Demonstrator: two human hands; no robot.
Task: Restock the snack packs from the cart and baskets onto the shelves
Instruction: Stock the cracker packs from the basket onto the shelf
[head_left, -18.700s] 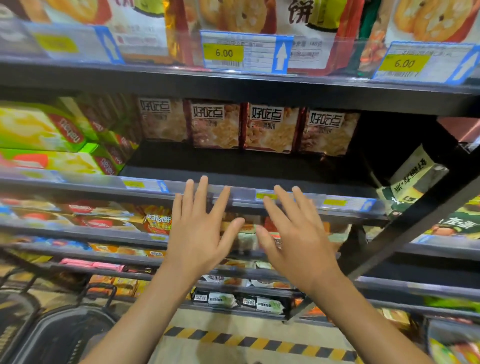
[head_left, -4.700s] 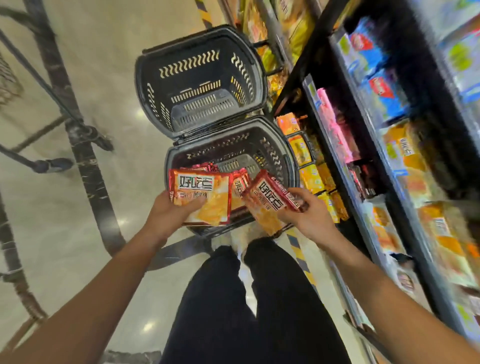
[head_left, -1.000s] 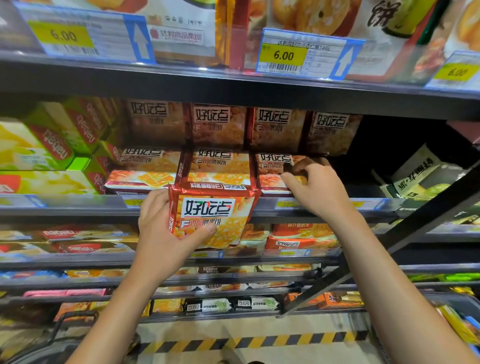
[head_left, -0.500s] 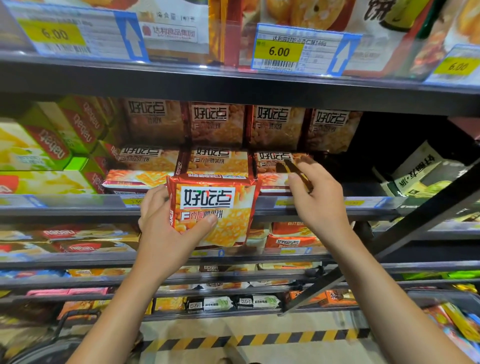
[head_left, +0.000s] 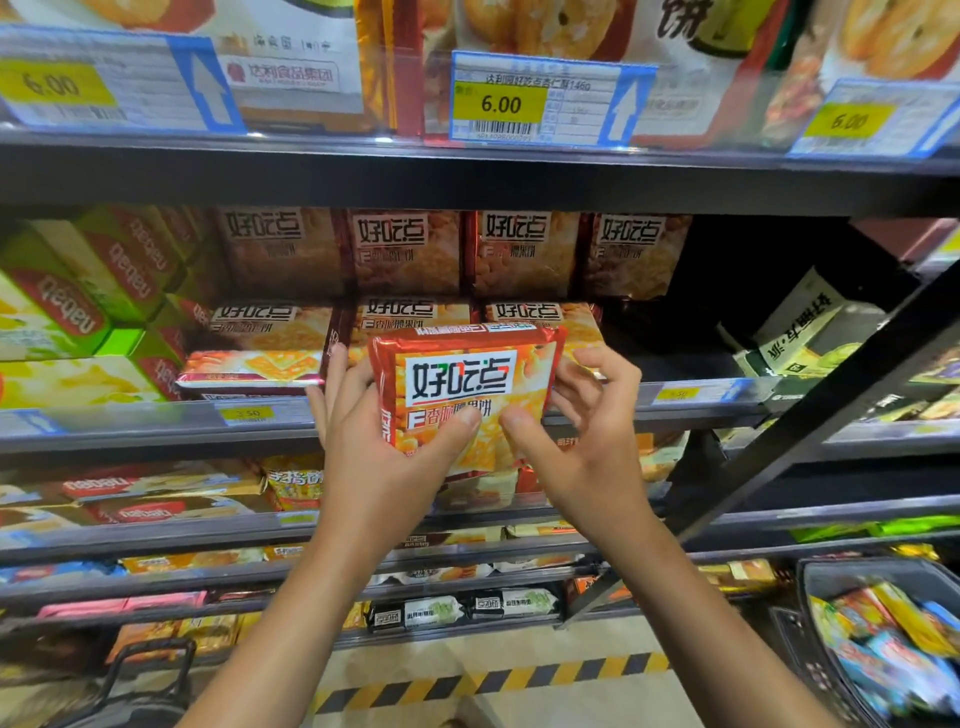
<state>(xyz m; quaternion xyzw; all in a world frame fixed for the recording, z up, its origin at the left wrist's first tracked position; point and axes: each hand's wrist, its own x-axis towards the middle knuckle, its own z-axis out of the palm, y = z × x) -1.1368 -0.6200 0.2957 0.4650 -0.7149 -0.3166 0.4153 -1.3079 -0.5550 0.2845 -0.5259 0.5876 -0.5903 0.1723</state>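
Note:
A red and orange snack pack (head_left: 467, 384) with bold black characters stands upright in front of the middle shelf (head_left: 156, 423). My left hand (head_left: 379, 457) grips its left edge, thumb across the lower front. My right hand (head_left: 582, 447) holds its right edge, thumb on the lower front. Behind it on the shelf lie flat packs of the same kind (head_left: 260, 348), side by side. Further back, a row of the same packs (head_left: 405, 249) stands upright against the rear.
Green and yellow boxes (head_left: 67, 312) fill the shelf's left part. A dark gap (head_left: 727, 291) sits at its right. Price tags (head_left: 545, 98) line the upper shelf edge. A basket of mixed snacks (head_left: 883, 639) is at lower right; a black basket handle (head_left: 150, 670) shows at lower left.
My right hand left the flat pack on the shelf and came onto the right edge of the pack in my left hand. That pack rose and moved right, closer to the shelf.

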